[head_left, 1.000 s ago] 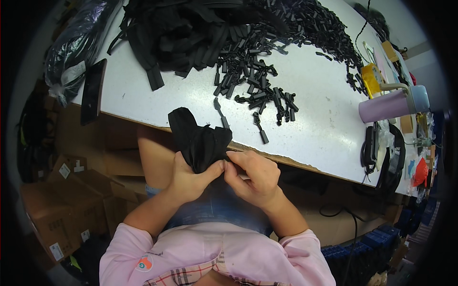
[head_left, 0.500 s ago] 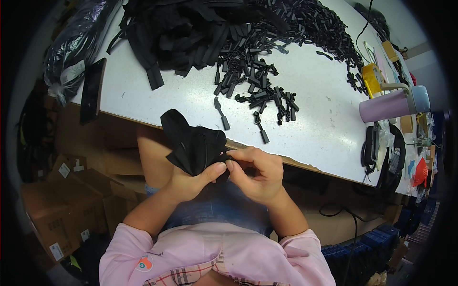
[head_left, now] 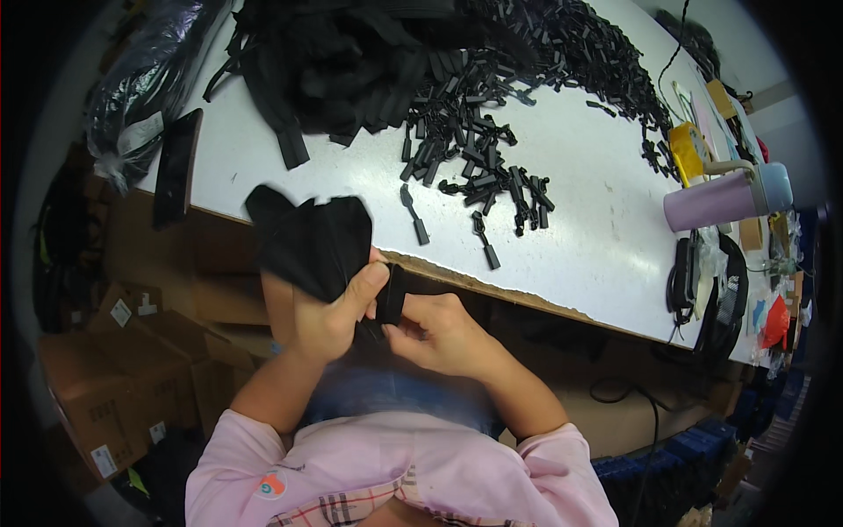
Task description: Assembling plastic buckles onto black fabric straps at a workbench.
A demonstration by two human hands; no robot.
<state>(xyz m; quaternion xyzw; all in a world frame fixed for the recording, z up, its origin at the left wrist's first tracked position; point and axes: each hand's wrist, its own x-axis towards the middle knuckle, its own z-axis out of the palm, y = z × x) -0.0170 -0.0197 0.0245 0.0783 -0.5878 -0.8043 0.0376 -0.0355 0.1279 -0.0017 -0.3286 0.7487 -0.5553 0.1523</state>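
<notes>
My left hand (head_left: 329,321) is closed around a bunch of black zipper tape (head_left: 318,246), which fans out above the thumb, just off the table's front edge. Close to its right, my right hand (head_left: 448,338) pinches a narrow part of the same black tape between thumb and fingers. Whether a slider sits in the right fingertips is hidden. On the white table (head_left: 580,237) beyond the hands lie two single black zipper pulls (head_left: 485,241), apart from a loose heap of zipper pulls (head_left: 474,162).
More black zipper tape (head_left: 325,79) is heaped at the back left. A dark flat slab (head_left: 176,167) and a plastic-wrapped bundle (head_left: 136,97) are at the left edge. A lilac tumbler (head_left: 716,206) lies at the right. Cardboard boxes (head_left: 114,386) stand on the floor at left.
Both hands have moved a little to the left with the zipper tape. The right fingers have shifted from the left thumb tip and now grip a strip of tape lower down.
</notes>
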